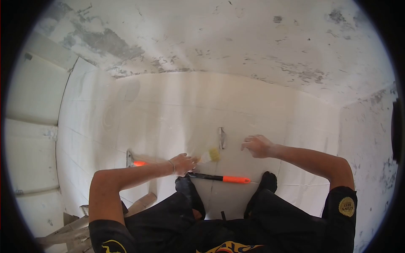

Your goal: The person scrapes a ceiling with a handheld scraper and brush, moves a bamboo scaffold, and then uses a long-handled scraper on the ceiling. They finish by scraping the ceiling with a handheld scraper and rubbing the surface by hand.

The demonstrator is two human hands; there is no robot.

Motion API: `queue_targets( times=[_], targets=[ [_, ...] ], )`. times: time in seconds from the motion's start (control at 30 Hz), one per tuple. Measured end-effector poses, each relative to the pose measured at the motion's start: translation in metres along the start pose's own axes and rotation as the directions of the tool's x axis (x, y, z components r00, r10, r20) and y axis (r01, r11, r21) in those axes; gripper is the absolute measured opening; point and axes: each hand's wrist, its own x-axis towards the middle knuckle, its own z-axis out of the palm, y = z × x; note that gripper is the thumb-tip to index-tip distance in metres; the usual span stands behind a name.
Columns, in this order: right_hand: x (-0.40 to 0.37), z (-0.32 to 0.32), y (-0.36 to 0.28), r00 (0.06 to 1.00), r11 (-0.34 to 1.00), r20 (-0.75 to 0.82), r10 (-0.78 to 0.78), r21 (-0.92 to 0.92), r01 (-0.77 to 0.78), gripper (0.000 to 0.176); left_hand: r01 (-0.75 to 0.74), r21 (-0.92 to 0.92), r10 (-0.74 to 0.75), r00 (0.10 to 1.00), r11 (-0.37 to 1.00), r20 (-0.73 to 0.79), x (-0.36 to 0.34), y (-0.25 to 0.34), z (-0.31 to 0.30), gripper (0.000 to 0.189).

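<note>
My left hand point(183, 164) is closed at what looks like the handle end of a brush point(213, 155) with yellow bristles and a whitish middle. The fingers partly hide that end. Over the pale floor to the right, my right hand point(257, 146) is held with loosely bent fingers, and nothing shows in it. A small grey-white strip point(222, 138) lies on the floor between the hands, nearer the right one. Below the hands, a long-handled scraper point(219, 178), black and orange, lies crosswise near my feet; my left forearm and hand cover part of it.
A wall point(236, 46) with grey worn patches rises ahead, and another point(371, 135) stands at right. White panels point(31, 152) line the left side. Wooden legs or slats point(63, 236) are at lower left. My feet point(268, 182) flank the scraper's handle.
</note>
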Motion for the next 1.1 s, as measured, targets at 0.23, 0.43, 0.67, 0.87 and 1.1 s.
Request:
queue_targets(
  times=[0.23,0.43,0.67,0.87,1.1],
  targets=[
    [-0.002,-0.007,-0.006,0.999,1.0,-0.035,-0.008,0.016,0.008,0.033,0.233,-0.289,-0.271,0.957,0.928,-0.099,0.005,0.015,-0.033,0.031],
    [-0.002,-0.077,-0.095,0.904,0.713,-0.257,0.341,0.698,-0.071,0.018,-0.247,-0.945,-0.422,0.849,0.217,-0.318,0.017,0.011,-0.132,0.017],
    [0.007,-0.13,-0.117,0.812,0.428,-0.334,0.479,0.896,0.116,0.038,-0.521,-0.84,-0.496,0.695,0.151,-0.52,0.013,0.057,-0.209,0.016],
    [-0.004,-0.141,-0.125,0.653,0.695,-0.598,0.465,0.703,0.149,0.027,-0.54,-0.84,-0.601,0.651,0.061,-0.463,0.017,0.061,-0.225,0.016],
    [-0.009,-0.144,-0.106,0.539,0.934,-0.762,-0.358,-0.282,0.222,0.023,-0.488,-0.871,-0.605,0.708,-0.048,-0.364,0.015,0.063,-0.234,0.019]
  ],
)
